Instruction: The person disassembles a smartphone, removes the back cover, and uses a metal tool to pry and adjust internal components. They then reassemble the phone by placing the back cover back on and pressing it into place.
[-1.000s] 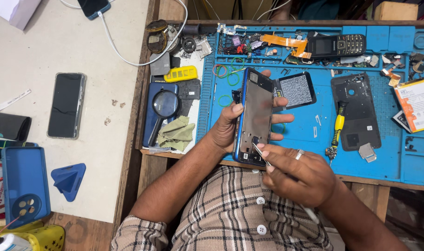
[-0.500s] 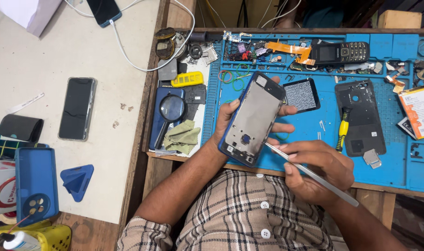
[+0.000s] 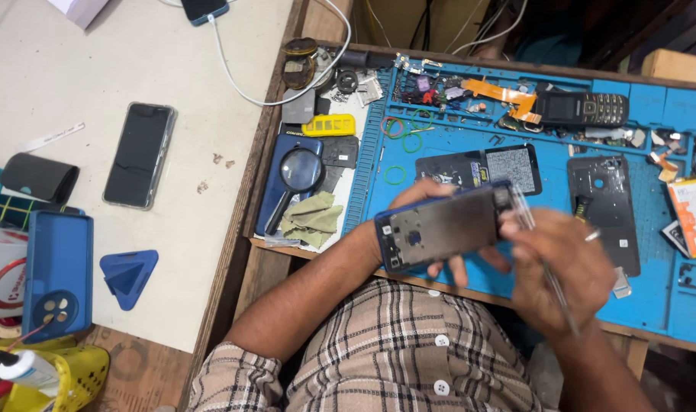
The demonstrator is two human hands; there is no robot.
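My left hand (image 3: pixel 420 200) grips an opened blue phone frame (image 3: pixel 447 226), held sideways above the blue work mat (image 3: pixel 653 305), inner side up. My right hand (image 3: pixel 565 268) meets the frame's right end and holds thin metal tweezers (image 3: pixel 552 284) that run down across the palm. On the mat behind the frame lie a small dark screen part (image 3: pixel 513 168) and a black phone back cover (image 3: pixel 604 204) with a yellow-handled tool half hidden beside it.
A black keypad phone (image 3: pixel 581 109) and orange flex cables lie at the mat's back. A magnifying glass (image 3: pixel 298 172) and green cloth (image 3: pixel 312 219) sit left of the mat. The pale table holds a black smartphone (image 3: pixel 140 155), blue phone case (image 3: pixel 56 273), blue wedge (image 3: pixel 128 276). A battery (image 3: pixel 695 215) lies far right.
The phone frame has turned from upright to lying sideways in my left hand. My right hand has moved up to its right end, with the tweezers now pointing down.
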